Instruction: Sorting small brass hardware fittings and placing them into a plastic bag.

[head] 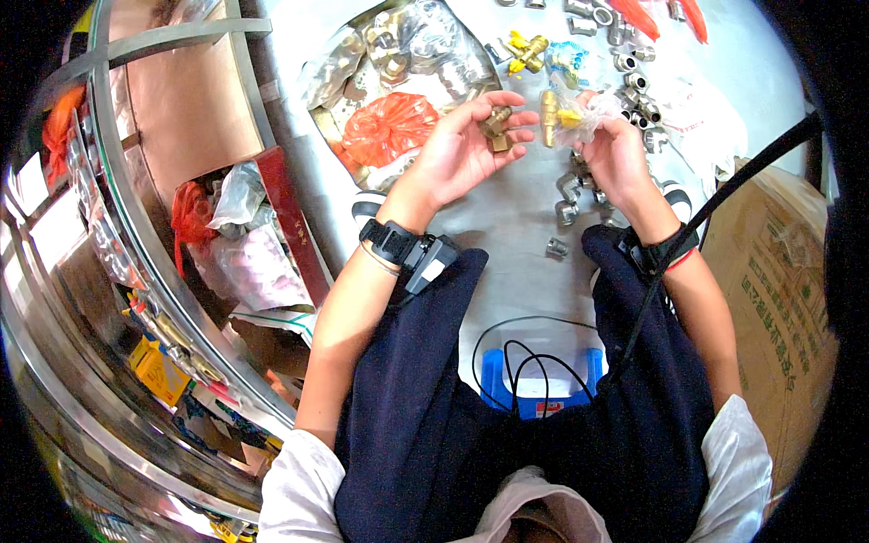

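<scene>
On the palm and fingers of my left hand (pixel 472 146) rests a brass pipe fitting (pixel 499 129). Pinched in my right hand (pixel 614 149) is a clear plastic bag (pixel 594 112); a brass valve with a yellow handle (pixel 551 117) shows at its left side, and whether it lies inside the bag is unclear. Further off on the floor lie brass valves with yellow handles (pixel 526 53), next to a clear bag with blue print (pixel 569 58). Steel pipe fittings (pixel 637 83) are scattered around my right hand, and a single steel fitting (pixel 557 248) lies between my knees.
Left of my hands is an open sack (pixel 316 129) of bagged fittings and a tied red plastic bag (pixel 390 129). A metal-framed shelf (pixel 183 298) and a red-sided box (pixel 292 224) stand at left. A cardboard box (pixel 767 298) is at right. A black cable (pixel 740 170) crosses my right wrist.
</scene>
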Demonstrator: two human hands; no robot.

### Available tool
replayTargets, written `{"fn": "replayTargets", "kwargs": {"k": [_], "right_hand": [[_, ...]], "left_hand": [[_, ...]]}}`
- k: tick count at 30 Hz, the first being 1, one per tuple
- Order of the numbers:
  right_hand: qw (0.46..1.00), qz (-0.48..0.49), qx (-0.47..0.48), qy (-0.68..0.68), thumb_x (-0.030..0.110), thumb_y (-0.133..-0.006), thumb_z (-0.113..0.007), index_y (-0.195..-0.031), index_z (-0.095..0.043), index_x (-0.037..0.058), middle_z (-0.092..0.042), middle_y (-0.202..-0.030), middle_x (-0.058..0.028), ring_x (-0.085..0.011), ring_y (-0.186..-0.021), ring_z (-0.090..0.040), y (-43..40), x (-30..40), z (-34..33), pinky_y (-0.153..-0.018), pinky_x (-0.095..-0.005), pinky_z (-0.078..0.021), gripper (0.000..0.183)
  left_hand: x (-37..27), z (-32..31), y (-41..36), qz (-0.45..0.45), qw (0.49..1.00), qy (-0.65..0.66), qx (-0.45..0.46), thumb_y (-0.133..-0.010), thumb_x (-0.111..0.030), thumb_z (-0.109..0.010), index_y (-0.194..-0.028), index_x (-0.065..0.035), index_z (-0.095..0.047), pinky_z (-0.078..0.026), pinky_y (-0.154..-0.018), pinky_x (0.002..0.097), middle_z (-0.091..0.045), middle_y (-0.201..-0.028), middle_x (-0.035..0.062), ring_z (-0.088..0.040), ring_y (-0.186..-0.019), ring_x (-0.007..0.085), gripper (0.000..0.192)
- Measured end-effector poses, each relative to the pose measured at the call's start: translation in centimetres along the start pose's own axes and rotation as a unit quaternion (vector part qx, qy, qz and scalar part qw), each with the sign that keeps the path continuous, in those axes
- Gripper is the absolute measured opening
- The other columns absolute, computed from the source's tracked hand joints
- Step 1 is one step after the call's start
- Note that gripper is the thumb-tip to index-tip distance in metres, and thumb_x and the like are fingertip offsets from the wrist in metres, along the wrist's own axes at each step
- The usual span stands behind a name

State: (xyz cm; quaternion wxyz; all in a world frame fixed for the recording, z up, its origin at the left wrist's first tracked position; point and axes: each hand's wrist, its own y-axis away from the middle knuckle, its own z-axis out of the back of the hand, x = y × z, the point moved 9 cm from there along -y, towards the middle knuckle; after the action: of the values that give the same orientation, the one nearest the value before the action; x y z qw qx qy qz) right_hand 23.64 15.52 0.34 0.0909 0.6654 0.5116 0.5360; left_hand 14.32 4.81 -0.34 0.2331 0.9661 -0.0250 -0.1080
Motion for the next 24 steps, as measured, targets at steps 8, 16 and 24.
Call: {"fn": "replayTargets", "kwargs": {"k": [8,16,24], "right_hand": [[0.945,0.039,-0.065,0.317,0.013,-0.084,-0.041,-0.096,-0.06,0.005,-0.059,-0.082,-0.0005,-0.0106,-0.071,-0.052,-2.2,-1.4,3.1,-0.063,-0.0244,-0.0418,0.024],[0.867,0.115,-0.013,0.485,0.015,-0.083,-0.055,-0.1,-0.053,0.0021,-0.058,-0.079,-0.0039,-0.0115,-0.07,-0.053,-2.1,-2.8,2.4,-0.064,-0.0267,-0.0451,0.022],[0.842,0.179,0.02,0.508,0.01,-0.077,-0.06,-0.115,-0.045,0.0023,-0.05,-0.103,-0.0138,-0.0148,-0.07,-0.055,-0.5,-1.4,-0.3,-0.064,-0.0268,-0.0467,0.041]], "left_hand": [[-6.4,2.9,3.7,-0.09,0.944,-0.277,-0.156,-0.079,-0.012,-0.049,-0.107,-0.008,-0.052,-0.045,-0.073,0.0315,-0.048,-0.079,-0.001,-0.051,-0.076,0.0123,0.028],[-20.8,5.6,11.3,-0.241,0.326,-0.748,-0.526,-0.081,-0.036,-0.058,-0.098,-0.0077,-0.056,-0.047,-0.062,0.04,-0.061,-0.067,0.0124,-0.061,-0.066,0.0313,0.033],[-21.4,7.4,9.9,-0.102,0.228,-0.826,-0.505,-0.08,-0.036,-0.058,-0.1,-0.0107,-0.057,-0.049,-0.069,0.0441,-0.065,-0.081,0.0168,-0.063,-0.079,0.0341,0.032]]}}
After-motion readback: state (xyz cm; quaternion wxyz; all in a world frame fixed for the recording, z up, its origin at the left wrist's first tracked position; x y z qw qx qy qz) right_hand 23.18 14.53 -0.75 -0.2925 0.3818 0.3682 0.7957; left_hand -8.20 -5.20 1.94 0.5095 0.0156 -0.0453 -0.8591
